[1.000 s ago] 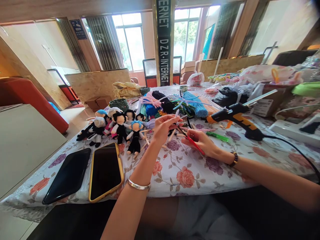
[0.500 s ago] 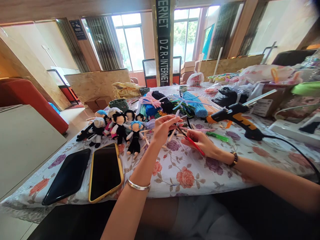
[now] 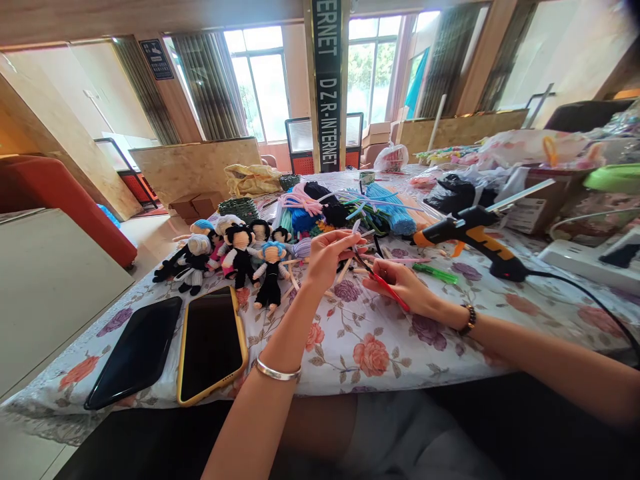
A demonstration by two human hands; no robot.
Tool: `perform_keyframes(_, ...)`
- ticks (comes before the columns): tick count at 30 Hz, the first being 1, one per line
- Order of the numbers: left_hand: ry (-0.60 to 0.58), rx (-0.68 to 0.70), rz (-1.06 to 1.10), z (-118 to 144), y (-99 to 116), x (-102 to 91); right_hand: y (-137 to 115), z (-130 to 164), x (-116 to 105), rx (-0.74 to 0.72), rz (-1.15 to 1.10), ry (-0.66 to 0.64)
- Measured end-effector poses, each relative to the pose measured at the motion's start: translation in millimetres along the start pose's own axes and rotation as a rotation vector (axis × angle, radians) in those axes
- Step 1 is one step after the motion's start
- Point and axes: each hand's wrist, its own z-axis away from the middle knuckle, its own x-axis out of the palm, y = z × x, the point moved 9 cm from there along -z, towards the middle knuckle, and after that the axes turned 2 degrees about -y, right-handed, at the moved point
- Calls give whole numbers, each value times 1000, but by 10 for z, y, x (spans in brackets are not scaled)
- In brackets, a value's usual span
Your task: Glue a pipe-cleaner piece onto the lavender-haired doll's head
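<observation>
My left hand (image 3: 326,257) is closed, its thumb and fingertips pinching a pale lilac pipe cleaner (image 3: 355,228) above the middle of the table. A pair of red-handled scissors (image 3: 390,291) is gripped in my right hand (image 3: 397,285), just to the right. Their dark blades point up and left to the pipe cleaner by my left fingertips; whether they touch it is too small to tell. Beyond both hands lie bundles of coloured pipe cleaners (image 3: 387,208). Several small dolls (image 3: 271,277) with black and blue hair are grouped left of my left hand.
A black and orange glue gun (image 3: 470,233) with a cord stands at the right, near a green glitter stick (image 3: 435,273). Two phones, one black (image 3: 137,350) and one yellow-cased (image 3: 213,350), lie front left. Bags and a white power strip (image 3: 585,267) crowd the right side.
</observation>
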Motion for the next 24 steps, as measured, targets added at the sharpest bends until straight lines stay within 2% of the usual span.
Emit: perform_keyframes(24, -5, -1, -1, -8, -22, -6, -29, 4, -22, -17, 26, 28)
